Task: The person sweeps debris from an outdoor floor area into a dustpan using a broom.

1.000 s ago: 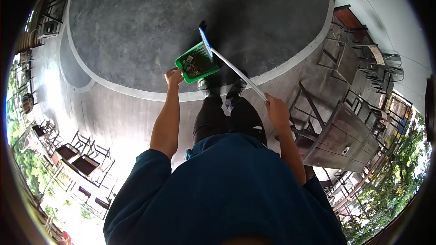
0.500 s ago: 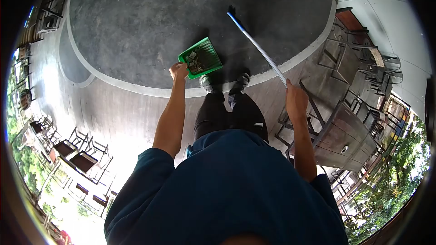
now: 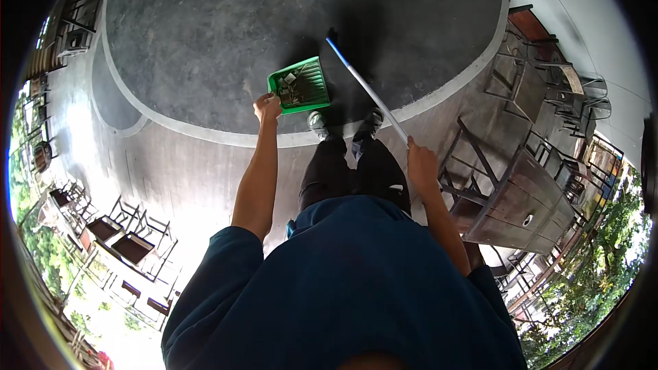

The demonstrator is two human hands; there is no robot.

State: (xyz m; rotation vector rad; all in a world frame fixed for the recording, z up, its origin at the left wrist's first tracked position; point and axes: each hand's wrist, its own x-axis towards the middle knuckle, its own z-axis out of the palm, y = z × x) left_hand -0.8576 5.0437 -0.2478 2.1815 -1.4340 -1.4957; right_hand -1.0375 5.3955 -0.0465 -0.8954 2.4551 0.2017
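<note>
My left hand (image 3: 267, 106) is closed on the near left edge of a green dustpan (image 3: 317, 85). Small pieces of litter (image 3: 291, 85) lie in the pan, which is over the dark floor just in front of my shoes. In my right hand (image 3: 421, 163) is the upper end of a broom (image 3: 370, 92) with a long silver handle, blue at its lower part. The handle slants forward and left to a spot beyond the dustpan. Its dark head is hard to make out against the floor.
A wooden table (image 3: 528, 199) with dark metal legs stands close on my right, with chairs (image 3: 569, 96) farther along that side. More chairs and tables (image 3: 130, 243) are at the left. A pale curved border (image 3: 226, 138) rims the dark floor area (image 3: 205, 41).
My right hand has moved left, toward my body, and the broom's far end has shifted left and slightly nearer. The dustpan has turned slightly and moved a little left in my left hand.
</note>
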